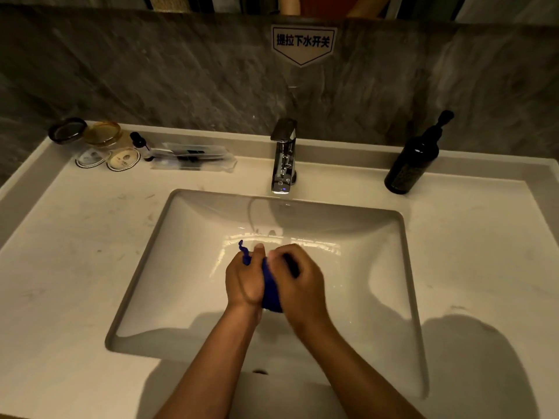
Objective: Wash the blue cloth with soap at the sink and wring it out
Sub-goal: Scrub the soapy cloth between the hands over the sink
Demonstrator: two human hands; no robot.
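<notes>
Your left hand (245, 282) and right hand (299, 279) are both closed tight around the blue cloth (270, 290), bunched into a wad between the palms, over the middle of the sink (402, 267) basin and well in front of the faucet (282, 155). One twisted tail of cloth pokes out above the left hand. This looks like scrubbing or the start of a wring — can't tell which, and no lather shows.

To do it well: keep the wad low over the basin so drips fall inside, rub palm against palm with the cloth folded between, then twist the two ends opposite ways. Tuck that loose tail in before twisting or it stays wet.

No water stream is visible from the faucet — you'd likely need it for a rinse.

Around the sink: the dark pump bottle (413, 160) stands on the worktop (75, 252) right of the faucet, probably the soap, well apart from your hands. Left of the faucet are a clear packet (193, 158), a small dropper bottle (140, 143), an amber jar (104, 134) and round coasters (124, 160). Nothing lies in the basin to block you.
</notes>
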